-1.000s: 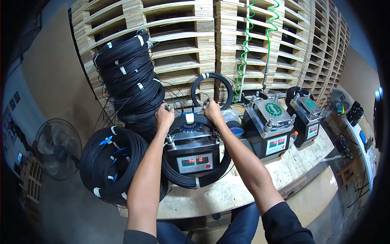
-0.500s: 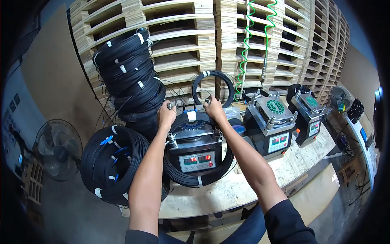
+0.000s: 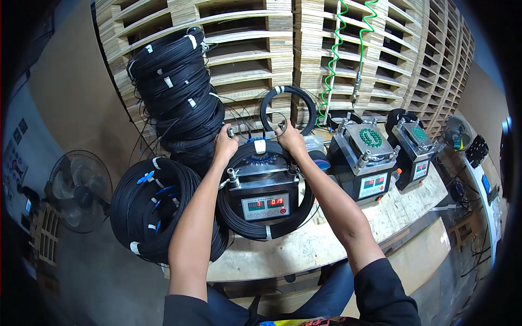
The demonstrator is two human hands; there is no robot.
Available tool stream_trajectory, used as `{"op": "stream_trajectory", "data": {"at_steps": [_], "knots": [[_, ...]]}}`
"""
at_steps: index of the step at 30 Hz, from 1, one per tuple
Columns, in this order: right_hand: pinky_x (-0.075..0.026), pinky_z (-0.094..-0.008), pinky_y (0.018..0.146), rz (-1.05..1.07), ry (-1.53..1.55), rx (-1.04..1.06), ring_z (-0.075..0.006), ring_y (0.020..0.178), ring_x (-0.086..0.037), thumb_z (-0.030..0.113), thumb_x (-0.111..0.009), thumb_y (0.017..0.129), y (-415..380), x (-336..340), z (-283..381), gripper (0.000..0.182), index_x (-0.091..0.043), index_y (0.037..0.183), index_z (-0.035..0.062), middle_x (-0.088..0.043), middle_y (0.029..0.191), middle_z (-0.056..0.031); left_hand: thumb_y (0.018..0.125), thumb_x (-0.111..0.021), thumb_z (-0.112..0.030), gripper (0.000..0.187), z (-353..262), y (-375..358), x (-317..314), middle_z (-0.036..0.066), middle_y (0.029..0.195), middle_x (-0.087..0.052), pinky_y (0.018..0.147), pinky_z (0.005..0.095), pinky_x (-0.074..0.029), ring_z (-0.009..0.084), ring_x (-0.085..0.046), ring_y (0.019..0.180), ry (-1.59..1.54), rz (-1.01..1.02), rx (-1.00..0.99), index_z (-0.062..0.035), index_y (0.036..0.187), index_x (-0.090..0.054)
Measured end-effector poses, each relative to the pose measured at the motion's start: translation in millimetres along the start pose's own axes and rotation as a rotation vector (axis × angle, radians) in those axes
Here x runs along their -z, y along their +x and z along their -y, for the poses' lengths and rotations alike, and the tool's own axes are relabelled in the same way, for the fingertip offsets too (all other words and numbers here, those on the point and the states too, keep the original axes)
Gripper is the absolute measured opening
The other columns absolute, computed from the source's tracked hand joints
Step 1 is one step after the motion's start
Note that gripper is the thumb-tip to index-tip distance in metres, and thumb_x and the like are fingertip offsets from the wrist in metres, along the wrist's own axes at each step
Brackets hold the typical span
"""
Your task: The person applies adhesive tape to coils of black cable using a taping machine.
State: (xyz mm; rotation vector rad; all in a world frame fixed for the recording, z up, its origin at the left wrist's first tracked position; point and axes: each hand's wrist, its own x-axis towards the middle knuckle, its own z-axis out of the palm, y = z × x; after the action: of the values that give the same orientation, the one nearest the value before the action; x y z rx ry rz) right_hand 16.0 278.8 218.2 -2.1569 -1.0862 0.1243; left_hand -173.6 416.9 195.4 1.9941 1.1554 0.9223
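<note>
Nearer you than your fingers, the thick black cable coil (image 3: 268,232) already encircles the black boxy machine (image 3: 242,195) with red digits, blue fittings (image 3: 261,159) seated on top. Front silver posts (image 3: 232,177) stand untouched. Your left fingers (image 3: 223,134) and right fingers (image 3: 288,131) curl closed on the small silver rear knobs (image 3: 230,132); their tightness can't be told. Beyond stands a slim black cable ring (image 3: 312,111).

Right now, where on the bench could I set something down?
Bare bench runs along the front edge, from below the cable ring rightward past the middle machine. It is crowded left, by the low coil pile and tall coil stack, and at the rear of the nearest machine, around the left hand and right hand.
</note>
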Motion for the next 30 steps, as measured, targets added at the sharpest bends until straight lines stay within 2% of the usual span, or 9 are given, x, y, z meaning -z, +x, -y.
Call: {"op": "stream_trajectory", "data": {"at_steps": [2, 4, 8, 12, 16, 19, 21, 28, 30], "knots": [[-0.050, -0.0570, 0.087, -0.007, -0.003, 0.009, -0.0507, 0.103, -0.064, 0.038, -0.056, 0.096, 4.6, -2.2, -2.2, 0.044, -0.047, 0.124, 0.0047, -0.067, 0.107, -0.0310, 0.086, -0.065, -0.021, 0.055, 1.4, 3.6, -4.1, 0.025, 0.129, -0.060, 0.103, 0.0443, -0.046, 0.0399, -0.058, 0.121, 0.027, 0.021, 0.003, -0.0135, 0.139, -0.053], [-0.050, -0.0572, 0.087, -0.011, -0.007, 0.015, -0.0516, 0.102, -0.063, 0.037, -0.056, 0.096, 6.0, -7.9, -9.1, 0.043, -0.047, 0.124, 0.0043, -0.067, 0.107, -0.0315, 0.088, -0.061, -0.013, 0.048, -3.2, -0.2, -8.7, 0.022, 0.115, -0.068, 0.092, 0.0417, -0.050, 0.0358, -0.065, 0.109, 0.212, -0.144, -0.117, -0.0089, 0.136, -0.056], [-0.049, -0.0563, 0.090, -0.022, 0.109, 0.072, -0.0531, 0.103, -0.061, 0.034, -0.058, 0.095, 23.1, -24.8, -26.3, 0.045, -0.048, 0.124, 0.0002, -0.066, 0.107, -0.0337, 0.091, -0.058, -0.015, 0.045, -21.1, -14.2, 4.0, 0.024, 0.126, -0.063, 0.097, 0.0436, -0.048, 0.0400, -0.060, 0.119, 0.269, -0.067, -0.046, -0.0096, 0.136, -0.055], [-0.049, -0.0527, 0.092, -0.017, 0.245, 0.081, -0.0504, 0.108, -0.061, 0.034, -0.061, 0.094, 16.6, -14.7, -20.9, 0.050, -0.052, 0.123, -0.0055, -0.065, 0.108, -0.0357, 0.091, -0.058, -0.015, 0.045, -12.8, -10.6, 1.5, 0.020, 0.112, -0.068, 0.091, 0.0442, -0.050, 0.0390, -0.064, 0.105, 0.245, -0.126, -0.090, -0.0123, 0.136, -0.056], [-0.049, -0.0514, 0.093, -0.031, 0.255, 0.079, -0.0499, 0.110, -0.061, 0.038, -0.061, 0.095, 11.8, -9.4, -14.9, 0.054, -0.053, 0.126, -0.0053, -0.064, 0.109, -0.0367, 0.087, -0.059, -0.012, 0.050, 1.1, 0.0, -2.7, 0.019, 0.096, -0.069, 0.085, 0.0448, -0.050, 0.0359, -0.067, 0.091, 0.170, -0.159, -0.155, -0.0134, 0.138, -0.055], [-0.049, -0.0544, 0.091, -0.052, 0.243, 0.068, -0.0508, 0.106, -0.062, 0.039, -0.061, 0.095, 3.5, -2.9, -5.6, 0.048, -0.054, 0.120, -0.0014, -0.066, 0.106, -0.0342, 0.085, -0.060, -0.011, 0.054, 4.4, 2.1, -3.5, 0.019, 0.095, -0.069, 0.085, 0.0443, -0.050, 0.0345, -0.067, 0.090, 0.120, -0.129, -0.129, -0.0133, 0.139, -0.053], [-0.050, -0.0552, 0.089, -0.038, 0.159, -0.030, -0.0510, 0.105, -0.062, 0.041, -0.060, 0.096, -1.6, 1.3, 0.8, 0.050, -0.052, 0.121, -0.0007, -0.066, 0.107, -0.0338, 0.086, -0.060, -0.012, 0.053, 2.6, 0.4, -1.5, 0.021, 0.100, -0.069, 0.087, 0.0443, -0.050, 0.0360, -0.067, 0.095, 0.107, -0.122, -0.120, -0.0124, 0.139, -0.053], [-0.050, -0.0560, 0.087, -0.035, 0.115, 0.049, -0.0529, 0.102, -0.062, 0.040, -0.062, 0.095, 12.8, -13.0, -17.0, 0.048, -0.050, 0.120, 0.0005, -0.066, 0.103, -0.0338, 0.088, -0.060, -0.022, 0.051, -18.8, -13.8, 5.8, 0.029, 0.126, -0.062, 0.102, 0.0440, -0.045, 0.0426, -0.059, 0.120, 0.084, -0.075, -0.001, -0.0089, 0.138, -0.054], [-0.048, -0.0492, 0.096, 0.041, 0.189, 0.058, -0.0482, 0.115, -0.060, 0.044, -0.064, 0.094, 20.1, -14.8, -21.4, 0.062, -0.050, 0.132, -0.0038, -0.063, 0.117, -0.0342, 0.088, -0.061, -0.022, 0.051, -19.8, -14.1, 5.4, 0.028, 0.124, -0.063, 0.101, 0.0439, -0.045, 0.0423, -0.060, 0.117, 0.091, -0.084, 0.003, -0.0090, 0.137, -0.054]]}}
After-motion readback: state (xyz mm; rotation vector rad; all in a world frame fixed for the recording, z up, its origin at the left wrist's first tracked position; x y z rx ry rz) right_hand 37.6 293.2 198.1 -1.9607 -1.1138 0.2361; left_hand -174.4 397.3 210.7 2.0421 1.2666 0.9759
